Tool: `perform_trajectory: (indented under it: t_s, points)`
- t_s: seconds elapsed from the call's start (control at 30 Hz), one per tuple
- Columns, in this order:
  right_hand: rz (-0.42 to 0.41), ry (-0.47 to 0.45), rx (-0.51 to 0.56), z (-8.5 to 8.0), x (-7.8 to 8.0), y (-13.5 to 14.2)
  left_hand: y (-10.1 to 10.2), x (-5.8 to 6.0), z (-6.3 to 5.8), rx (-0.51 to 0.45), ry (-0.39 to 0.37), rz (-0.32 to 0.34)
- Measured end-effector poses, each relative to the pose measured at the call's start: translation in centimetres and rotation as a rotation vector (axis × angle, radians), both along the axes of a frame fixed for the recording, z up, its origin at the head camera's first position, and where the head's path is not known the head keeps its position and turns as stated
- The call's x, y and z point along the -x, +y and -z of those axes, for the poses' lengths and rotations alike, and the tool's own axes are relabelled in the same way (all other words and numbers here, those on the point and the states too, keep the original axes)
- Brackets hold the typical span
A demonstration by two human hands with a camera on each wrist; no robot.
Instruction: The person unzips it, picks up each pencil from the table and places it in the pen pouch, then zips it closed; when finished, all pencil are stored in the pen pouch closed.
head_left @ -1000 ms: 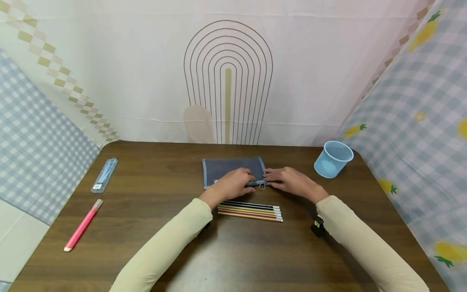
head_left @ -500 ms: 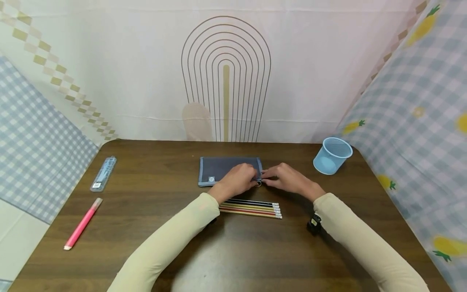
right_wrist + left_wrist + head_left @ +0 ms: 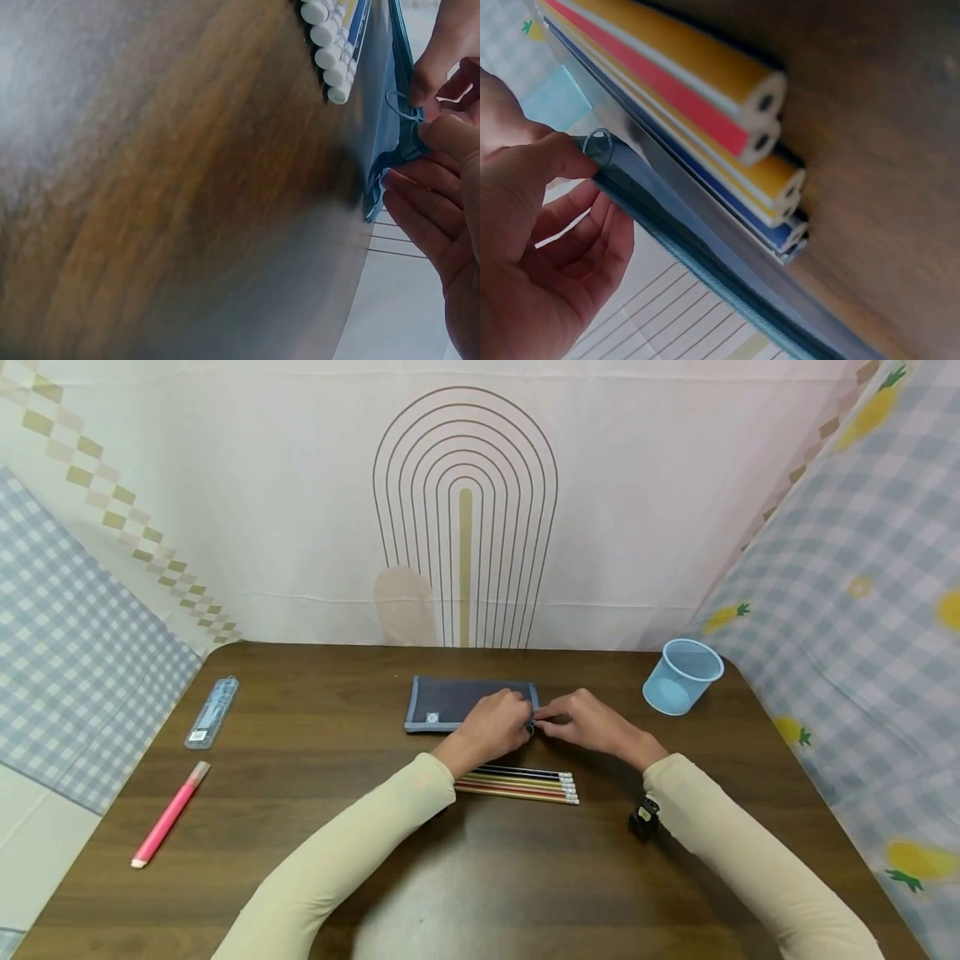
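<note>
A flat dark blue zip pouch (image 3: 457, 698) with lighter blue edging and a small white label lies near the table's middle. Its right front corner is between both hands. My left hand (image 3: 491, 727) pinches the zipped edge near that corner, thumb against fingers. From the right, my right hand (image 3: 588, 720) pinches the corner at the zipper's end, beside a ring-shaped zipper pull (image 3: 403, 106). In the left wrist view the zipped edge (image 3: 697, 247) appears lifted off the table. Several pencils (image 3: 517, 783) with white erasers lie side by side in front of the pouch, partly behind my left wrist.
A light blue mesh pen cup (image 3: 682, 677) stands at the back right. On the left lie a slim light blue clear case (image 3: 212, 713) and a pink marker-like stick (image 3: 171, 815). Patterned cloths hang behind and at both sides of the wooden table (image 3: 480, 877).
My left hand has shifted right along the pouch to its corner, uncovering the label. Both hands now meet closely there, and the ring pull is mostly hidden in the head view. The pencils stay put.
</note>
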State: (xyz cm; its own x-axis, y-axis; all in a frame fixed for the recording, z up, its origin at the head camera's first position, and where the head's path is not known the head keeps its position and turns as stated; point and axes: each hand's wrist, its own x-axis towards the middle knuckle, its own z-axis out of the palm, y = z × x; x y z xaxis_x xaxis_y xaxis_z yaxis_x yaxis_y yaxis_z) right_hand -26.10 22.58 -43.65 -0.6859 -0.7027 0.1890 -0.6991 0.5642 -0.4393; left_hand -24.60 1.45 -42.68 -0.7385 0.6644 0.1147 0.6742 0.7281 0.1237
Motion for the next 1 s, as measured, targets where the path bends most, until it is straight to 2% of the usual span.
perform_trajectory:
  t_s: [0.2,0.4,0.5,0.67,0.87,1.0]
  points:
    - [0.052,0.014,0.007,-0.06,-0.28,-0.19,0.12,-0.26,-0.22,0.069,0.045,-0.010]
    - [0.097,-0.002,0.052,-0.16,-0.58,-0.18,-0.14,-0.26,-0.19,-0.011,0.035,-0.026]
    - [0.104,-0.008,0.056,-0.05,-0.65,-0.16,-0.21,-0.30,-0.05,-0.013,0.039,-0.023]
    - [0.106,-0.005,0.061,0.08,-0.77,-0.26,-0.21,-0.34,0.10,-0.013,0.035,-0.026]
    - [0.085,0.033,0.028,-0.03,-0.83,-0.31,-0.16,-0.51,-0.22,-0.067,0.051,-0.046]
    - [0.068,0.060,0.045,-0.12,-0.79,-0.14,-0.45,-0.66,-0.60,-0.125,0.059,-0.060]
